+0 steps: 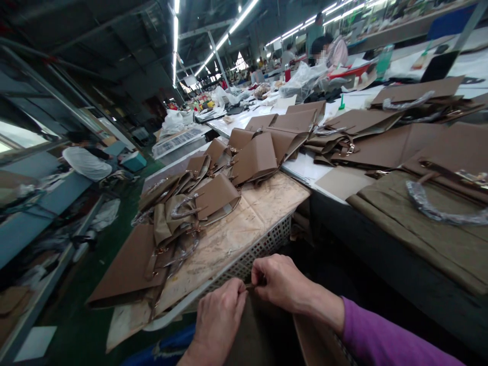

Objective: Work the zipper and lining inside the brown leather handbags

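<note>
What looks like a brown bag with olive cloth (249, 338) sits low in front of the person, near the plastic crate (273, 240). The left hand (220, 316) and right hand (280, 283) meet closely at its upper edge, each grip pinched tight on the material between thumb and fingers. It should be light, the outer panel fairly stiff, the cloth soft; the rim seems the surest hold, sparing smooth faces from creases.

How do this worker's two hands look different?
The left hand sits lower in the picture than the right hand. The right hand's arm shows a purple sleeve; the left hand's shows none. Both have bent fingers pinching the brown material.
</note>
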`<action>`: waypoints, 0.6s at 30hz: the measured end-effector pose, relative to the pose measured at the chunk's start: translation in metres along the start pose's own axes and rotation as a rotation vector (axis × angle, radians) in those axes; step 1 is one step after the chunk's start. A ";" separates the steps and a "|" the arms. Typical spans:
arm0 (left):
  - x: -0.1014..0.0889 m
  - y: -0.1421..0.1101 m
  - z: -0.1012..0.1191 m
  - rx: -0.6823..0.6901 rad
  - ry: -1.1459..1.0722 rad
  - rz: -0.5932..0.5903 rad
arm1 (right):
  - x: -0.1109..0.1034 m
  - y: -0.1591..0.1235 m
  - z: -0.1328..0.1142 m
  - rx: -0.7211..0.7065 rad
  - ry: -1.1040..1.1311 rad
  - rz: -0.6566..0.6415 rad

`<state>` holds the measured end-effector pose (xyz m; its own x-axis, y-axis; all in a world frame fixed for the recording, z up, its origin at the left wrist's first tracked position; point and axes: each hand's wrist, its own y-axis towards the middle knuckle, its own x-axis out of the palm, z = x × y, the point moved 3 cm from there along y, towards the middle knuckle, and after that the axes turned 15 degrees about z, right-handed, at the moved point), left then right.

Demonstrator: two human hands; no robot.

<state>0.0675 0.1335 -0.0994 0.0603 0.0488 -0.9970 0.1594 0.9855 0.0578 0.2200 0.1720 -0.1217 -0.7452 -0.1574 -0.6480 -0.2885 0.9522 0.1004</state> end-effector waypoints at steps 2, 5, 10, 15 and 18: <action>0.002 0.002 -0.001 -0.011 -0.018 -0.002 | 0.002 0.001 -0.002 0.002 -0.014 0.002; 0.005 0.004 -0.002 -0.012 -0.061 -0.009 | 0.002 0.002 -0.002 0.006 -0.028 0.010; 0.008 0.007 -0.003 0.010 -0.168 -0.040 | -0.005 0.002 0.006 0.026 -0.051 0.014; 0.003 0.000 -0.009 -0.026 -0.292 -0.057 | -0.005 0.002 0.011 0.034 -0.076 -0.013; 0.001 -0.002 -0.012 -0.046 -0.324 -0.029 | -0.003 0.002 0.008 0.007 -0.078 -0.036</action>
<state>0.0550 0.1335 -0.1014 0.3680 -0.0268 -0.9295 0.1217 0.9924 0.0195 0.2264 0.1765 -0.1261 -0.6853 -0.1713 -0.7078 -0.3098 0.9482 0.0705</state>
